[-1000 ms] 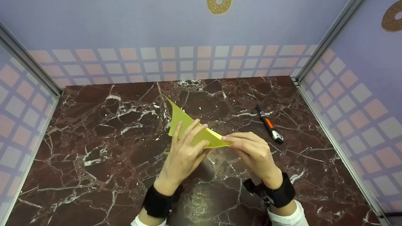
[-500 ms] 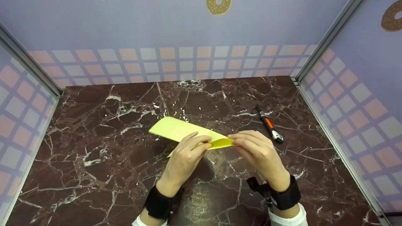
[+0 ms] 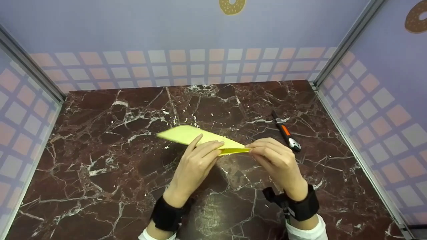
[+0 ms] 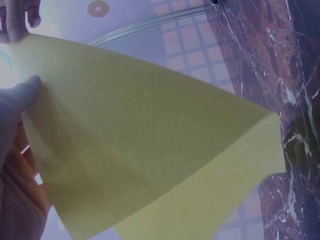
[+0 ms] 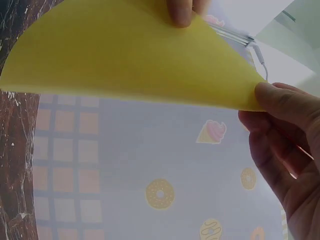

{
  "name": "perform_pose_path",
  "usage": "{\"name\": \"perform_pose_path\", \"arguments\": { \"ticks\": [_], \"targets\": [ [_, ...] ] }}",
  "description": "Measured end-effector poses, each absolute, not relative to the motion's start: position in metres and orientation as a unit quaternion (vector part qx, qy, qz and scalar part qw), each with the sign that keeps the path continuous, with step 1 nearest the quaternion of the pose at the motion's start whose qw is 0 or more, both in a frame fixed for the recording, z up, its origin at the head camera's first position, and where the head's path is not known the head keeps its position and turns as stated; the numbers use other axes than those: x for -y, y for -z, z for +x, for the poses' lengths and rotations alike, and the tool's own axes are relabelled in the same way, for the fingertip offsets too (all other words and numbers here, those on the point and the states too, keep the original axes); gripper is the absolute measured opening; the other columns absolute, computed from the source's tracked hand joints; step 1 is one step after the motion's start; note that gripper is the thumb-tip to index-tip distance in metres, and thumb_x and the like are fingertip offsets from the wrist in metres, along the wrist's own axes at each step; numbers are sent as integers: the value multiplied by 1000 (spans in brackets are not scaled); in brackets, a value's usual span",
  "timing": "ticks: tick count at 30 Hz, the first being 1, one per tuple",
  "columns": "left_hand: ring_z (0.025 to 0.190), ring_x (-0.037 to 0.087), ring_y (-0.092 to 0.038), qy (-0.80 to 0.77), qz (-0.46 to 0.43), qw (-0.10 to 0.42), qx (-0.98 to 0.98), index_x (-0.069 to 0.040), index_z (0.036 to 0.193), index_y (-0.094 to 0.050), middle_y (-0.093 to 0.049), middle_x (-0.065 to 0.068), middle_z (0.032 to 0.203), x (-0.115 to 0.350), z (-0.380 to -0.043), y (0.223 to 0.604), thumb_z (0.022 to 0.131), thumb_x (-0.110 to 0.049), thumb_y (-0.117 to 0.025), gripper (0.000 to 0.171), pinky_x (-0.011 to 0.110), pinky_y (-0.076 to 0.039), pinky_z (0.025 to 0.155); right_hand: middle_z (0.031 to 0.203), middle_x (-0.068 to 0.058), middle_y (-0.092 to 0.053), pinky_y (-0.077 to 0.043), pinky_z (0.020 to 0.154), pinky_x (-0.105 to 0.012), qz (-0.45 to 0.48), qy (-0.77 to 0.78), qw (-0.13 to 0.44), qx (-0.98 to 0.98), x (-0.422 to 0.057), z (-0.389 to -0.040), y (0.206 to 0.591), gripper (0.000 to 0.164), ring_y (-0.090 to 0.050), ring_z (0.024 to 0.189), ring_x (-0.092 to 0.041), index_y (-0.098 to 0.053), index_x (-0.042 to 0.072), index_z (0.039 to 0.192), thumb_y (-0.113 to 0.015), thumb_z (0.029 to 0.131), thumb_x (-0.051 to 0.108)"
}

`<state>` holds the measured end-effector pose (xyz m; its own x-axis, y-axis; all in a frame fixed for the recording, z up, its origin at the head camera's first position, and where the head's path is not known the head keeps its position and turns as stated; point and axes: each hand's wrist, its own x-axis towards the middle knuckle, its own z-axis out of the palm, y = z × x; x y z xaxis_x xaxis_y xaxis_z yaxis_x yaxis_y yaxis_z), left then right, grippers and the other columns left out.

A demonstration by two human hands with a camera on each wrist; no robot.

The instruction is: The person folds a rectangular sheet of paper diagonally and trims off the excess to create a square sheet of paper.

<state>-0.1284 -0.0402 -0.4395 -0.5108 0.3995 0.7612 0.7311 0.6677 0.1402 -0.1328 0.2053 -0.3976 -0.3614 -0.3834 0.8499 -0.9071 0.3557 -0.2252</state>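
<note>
paper (image 3: pixel 191 135) — yellow, bent over, held up left of the tool (image 3: pixel 286 132) | left hand (image 3: pixel 195 163): thumb and fingers pinch its edge, farther from the tool | right hand (image 3: pixel 279 160): fingertips clamped on its corner, nearer the tool | tool — black and orange

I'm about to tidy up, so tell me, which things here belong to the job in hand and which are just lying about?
In the job:
- yellow paper, curved over on itself
- left hand, holding it
- right hand, pinching its pointed end

Seemingly just lying about:
- black-and-orange tool, touched by neither hand
</note>
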Motion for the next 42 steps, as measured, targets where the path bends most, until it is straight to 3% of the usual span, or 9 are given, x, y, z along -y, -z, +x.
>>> {"name": "perform_pose_path", "arguments": {
  "ticks": [7, 15, 23, 30, 37, 42],
  "targets": [
    [97, 12, -73, 233, -340, 414, 811, -13, 99, -77, -78, -1, 107, 40, -127, 436, 86, -16, -72, 14, 36, -53, 104, 97, -10, -76, -54, 91, -18, 431, -321, 349, 768, -212, -135, 398, 11, -69, 90, -23, -72, 2, 92, -75, 88, 12],
    [86, 9, -74, 209, -377, 412, 802, -16, 102, -77, -79, -3, 99, 41, -125, 434, 87, -17, -70, 17, 26, -58, 88, 116, -7, -75, -48, 106, -23, 450, -298, 292, 790, -215, -137, 400, 16, -65, 110, -29, -76, 8, 94, -80, 79, 3],
    [63, 7, -66, 228, -367, 416, 800, -14, 112, -72, -76, -4, 79, 47, -131, 439, 86, -27, -74, 29, 20, -56, 70, 98, -8, -78, -55, 88, -19, 467, -341, 281, 766, -216, -143, 404, 21, -71, 89, -22, -77, 6, 93, -80, 75, -4],
    [61, 5, -68, 230, -355, 413, 807, -16, 102, -77, -79, -4, 85, 67, -135, 433, 83, -23, -77, 20, 20, -55, 68, 88, -9, -77, -54, 79, -11, 400, -398, 273, 779, -224, -144, 405, 27, -71, 82, -16, -78, 6, 92, -82, 69, -9],
    [59, 8, -68, 233, -314, 439, 809, -17, 98, -79, -78, -2, 81, 86, -137, 427, 83, -24, -76, 17, 24, -56, 68, 83, -8, -77, -55, 71, -11, 296, -472, 252, 791, -227, -147, 410, 21, -70, 81, -2, -77, 8, 87, -82, 73, -7],
    [58, 13, -67, 264, -280, 429, 817, -15, 99, -79, -78, 2, 80, 95, -135, 424, 84, -23, -75, 18, 32, -56, 73, 83, 0, -76, -50, 60, -11, 222, -527, 242, 784, -227, -148, 411, 16, -65, 68, 0, -74, 1, 89, -79, 76, -7]
  ]
}}
